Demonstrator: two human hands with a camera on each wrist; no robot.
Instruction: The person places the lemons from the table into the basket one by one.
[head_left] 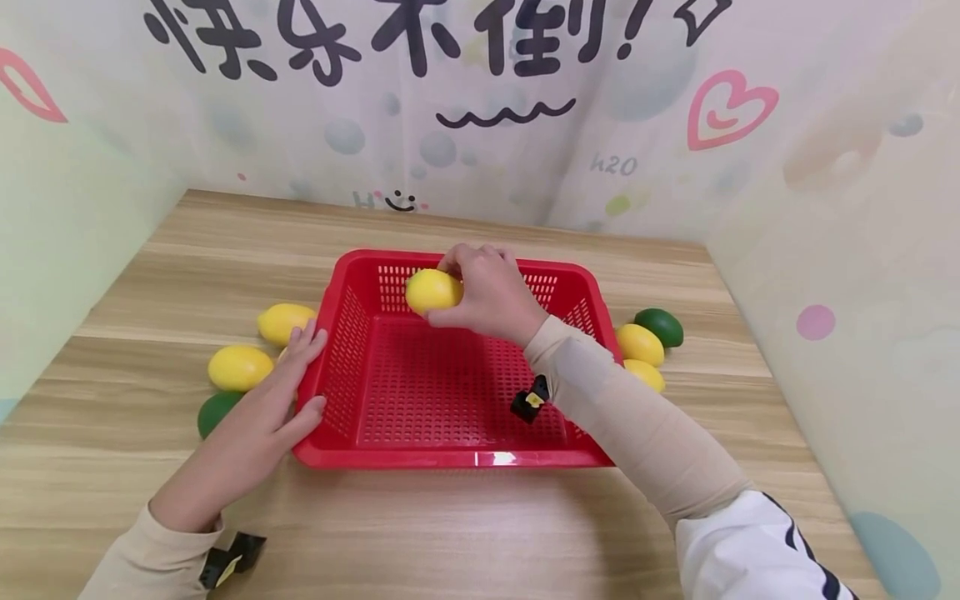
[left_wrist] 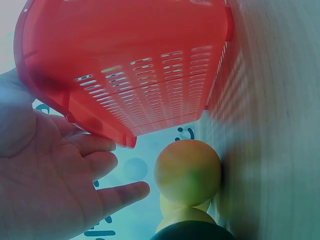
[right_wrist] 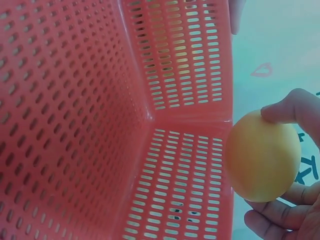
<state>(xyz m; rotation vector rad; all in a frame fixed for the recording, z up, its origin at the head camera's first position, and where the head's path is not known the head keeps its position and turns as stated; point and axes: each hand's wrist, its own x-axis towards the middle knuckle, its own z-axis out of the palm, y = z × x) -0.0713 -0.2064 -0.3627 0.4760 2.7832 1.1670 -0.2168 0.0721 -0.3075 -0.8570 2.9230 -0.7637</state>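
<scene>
A yellow lemon (head_left: 432, 292) is gripped between the thumb and fingers of my right hand (head_left: 491, 292), over the far part of a red plastic basket (head_left: 450, 458). In the right wrist view the lemon (right_wrist: 262, 156) overlaps the basket's upper edge, with fingertips at its top and underside. My left hand (head_left: 273, 404) rests at the basket's left rim, its fingers fairly straight and spread along it. From the left wrist view the left hand's palm (left_wrist: 45, 175) faces the basket's slotted outer wall (left_wrist: 150, 85).
Left of the basket lie yellow lemons (head_left: 240, 368) and a dark green fruit (head_left: 217, 412), partly behind my left hand. Right of it are two yellow lemons (head_left: 640, 345) and another green fruit (head_left: 660, 327). A printed curtain (head_left: 510, 167) hangs behind the wooden table (head_left: 420, 533).
</scene>
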